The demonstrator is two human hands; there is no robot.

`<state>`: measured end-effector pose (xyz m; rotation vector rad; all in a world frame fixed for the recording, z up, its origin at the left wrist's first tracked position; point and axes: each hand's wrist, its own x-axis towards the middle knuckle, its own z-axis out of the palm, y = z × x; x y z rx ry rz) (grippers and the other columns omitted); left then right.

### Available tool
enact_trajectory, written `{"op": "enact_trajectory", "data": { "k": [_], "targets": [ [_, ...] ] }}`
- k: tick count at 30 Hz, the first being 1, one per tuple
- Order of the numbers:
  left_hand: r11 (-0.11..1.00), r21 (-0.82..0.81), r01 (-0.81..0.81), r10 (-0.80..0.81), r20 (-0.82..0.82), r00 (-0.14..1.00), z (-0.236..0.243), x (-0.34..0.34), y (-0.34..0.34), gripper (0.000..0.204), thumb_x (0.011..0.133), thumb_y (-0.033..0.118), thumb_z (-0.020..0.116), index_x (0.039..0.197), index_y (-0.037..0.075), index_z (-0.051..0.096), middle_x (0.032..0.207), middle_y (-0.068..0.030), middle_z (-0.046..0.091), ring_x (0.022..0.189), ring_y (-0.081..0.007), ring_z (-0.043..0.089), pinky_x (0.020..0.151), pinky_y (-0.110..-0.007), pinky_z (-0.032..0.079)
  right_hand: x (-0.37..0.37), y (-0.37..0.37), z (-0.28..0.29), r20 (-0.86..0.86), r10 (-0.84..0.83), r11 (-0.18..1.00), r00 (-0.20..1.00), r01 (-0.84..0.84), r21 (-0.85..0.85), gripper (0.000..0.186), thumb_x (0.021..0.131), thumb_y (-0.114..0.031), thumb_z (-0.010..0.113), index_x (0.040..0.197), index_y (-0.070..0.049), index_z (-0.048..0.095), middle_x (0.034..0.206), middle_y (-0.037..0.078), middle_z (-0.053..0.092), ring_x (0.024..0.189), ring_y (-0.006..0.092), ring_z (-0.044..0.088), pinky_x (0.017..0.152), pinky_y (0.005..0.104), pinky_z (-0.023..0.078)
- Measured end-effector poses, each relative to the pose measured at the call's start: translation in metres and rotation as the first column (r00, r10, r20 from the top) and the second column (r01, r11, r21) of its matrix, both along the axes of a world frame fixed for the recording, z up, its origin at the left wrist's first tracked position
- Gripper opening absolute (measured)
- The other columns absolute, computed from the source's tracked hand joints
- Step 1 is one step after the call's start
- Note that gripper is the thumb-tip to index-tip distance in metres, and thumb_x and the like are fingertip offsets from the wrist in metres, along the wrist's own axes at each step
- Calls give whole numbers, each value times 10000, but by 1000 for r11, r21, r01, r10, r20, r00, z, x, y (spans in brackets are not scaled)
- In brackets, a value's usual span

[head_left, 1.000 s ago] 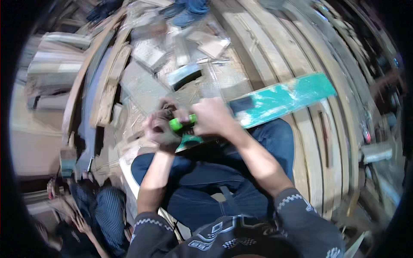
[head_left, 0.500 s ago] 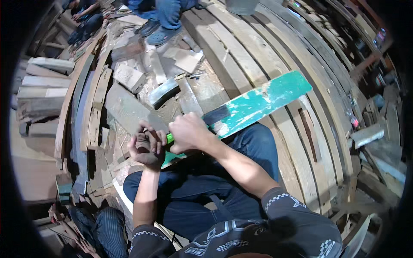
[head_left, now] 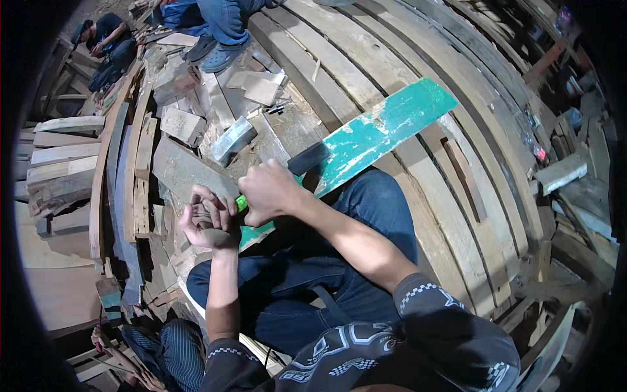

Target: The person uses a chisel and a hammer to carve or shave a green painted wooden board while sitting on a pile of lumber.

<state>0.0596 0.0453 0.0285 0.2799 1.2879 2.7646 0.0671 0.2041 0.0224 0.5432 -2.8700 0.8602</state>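
Note:
My right hand (head_left: 271, 191) is a closed fist around a tool with a bright green handle (head_left: 241, 202). A dark, flat part (head_left: 308, 157) stretches from beyond the fist over the board's near edge; the tool's exact kind is unclear. My left hand (head_left: 212, 219), palm up with fingers loosely curled and thumb apart, is beside the handle's end and seems to hold nothing. Lying slantwise across my lap and the planks is a worn board (head_left: 392, 134) with green paint, scuffed pale in places. Its lower left end shows under my right wrist.
Long wooden planks (head_left: 392, 59) run along my right. Wood offcuts (head_left: 183, 125) and a grey block (head_left: 233, 140) litter the ground ahead. Stacked timber (head_left: 65, 157) stands at left. A person's shoe (head_left: 224, 57) is ahead, another person (head_left: 111, 46) sits far left, and striped trousers (head_left: 181, 356) show lower left.
Both hands and the tool appear slightly further left and up. My left fingers have loosened a little. The whole scene has shifted with my head.

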Motion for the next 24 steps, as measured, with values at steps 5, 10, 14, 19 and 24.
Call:
{"op": "enact_trajectory", "data": {
  "k": [5, 10, 14, 19, 24],
  "targets": [
    [999, -6, 45, -46, -78, 996, 10, -7, 9, 439, 958, 455, 418, 848, 40, 510, 435, 50, 295, 340, -84, 247, 463, -251, 319, -3, 2, 9, 22, -72, 997, 997, 72, -21, 439, 509, -386, 784, 728, -9, 732, 732, 198, 703, 729, 351, 717, 751, 416, 537],
    [999, 36, -27, 24, 78, 997, -31, -12, -5, 468, 958, 473, 384, 836, 48, 537, 432, 38, 265, 348, -104, 251, 482, -275, 354, -9, -5, -7, 127, 15, 997, 992, -24, 70, 443, 562, -414, 774, 732, -6, 737, 748, 216, 708, 755, 366, 722, 729, 441, 556],
    [992, 107, 72, -84, 109, 990, -45, -22, 1, 487, 967, 469, 365, 886, 34, 567, 439, 36, 249, 348, -127, 247, 490, -292, 334, -12, 5, -7, 142, -14, 992, 990, -5, 130, 439, 559, -406, 790, 756, -17, 743, 786, 201, 724, 773, 354, 729, 757, 430, 560],
    [998, 34, 46, -45, -29, 999, -7, -10, 9, 488, 973, 466, 388, 886, 31, 590, 443, 45, 287, 342, -113, 266, 478, -276, 370, -6, 4, 1, 65, -37, 997, 997, 33, 64, 448, 551, -421, 776, 729, -12, 733, 745, 210, 707, 738, 367, 718, 736, 442, 549],
    [1000, 7, -1, 1, -23, 1000, -3, -4, 2, 467, 970, 470, 396, 894, 34, 547, 424, 50, 293, 337, -83, 244, 460, -253, 320, 1, -1, 5, 65, -17, 1000, 998, 18, -21, 449, 549, -419, 763, 712, -2, 727, 715, 215, 697, 718, 379, 711, 734, 450, 543]
  ]
}}
